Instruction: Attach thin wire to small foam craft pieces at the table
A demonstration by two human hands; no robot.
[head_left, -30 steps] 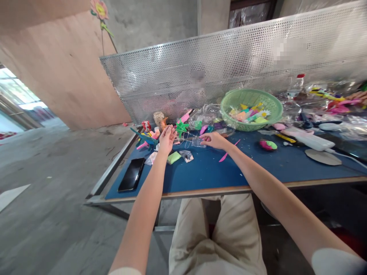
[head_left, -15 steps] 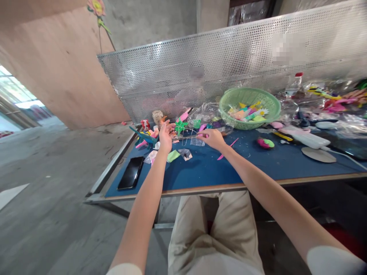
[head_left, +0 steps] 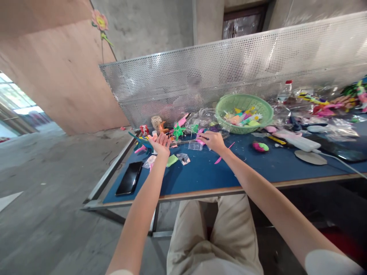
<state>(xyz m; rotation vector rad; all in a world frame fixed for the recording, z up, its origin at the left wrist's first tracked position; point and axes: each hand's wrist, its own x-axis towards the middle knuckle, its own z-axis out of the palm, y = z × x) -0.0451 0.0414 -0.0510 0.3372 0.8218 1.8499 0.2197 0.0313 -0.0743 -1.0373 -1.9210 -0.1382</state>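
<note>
My left hand is open with the palm turned up and the fingers spread, beside a blue clay figure at the table's left end. My right hand is closed in a pinch over the table; whatever is between its fingertips is too small to make out. A thin, pale strand runs between the two hands. Behind that gap sits a green clay piece, with a pink one just above it. A small clear bag lies under my right fingertips.
A green basket holds colourful clay pieces. A black phone lies front left, near a light green packet. A pink plastic knife is right of centre. Farther right are a pink-and-green lump and a yellow cutter.
My left hand has shifted left and lower, its palm opening upward, away from the thin wire-like strands. My right hand keeps its pinch in nearly the same place. The view has tilted slightly.
</note>
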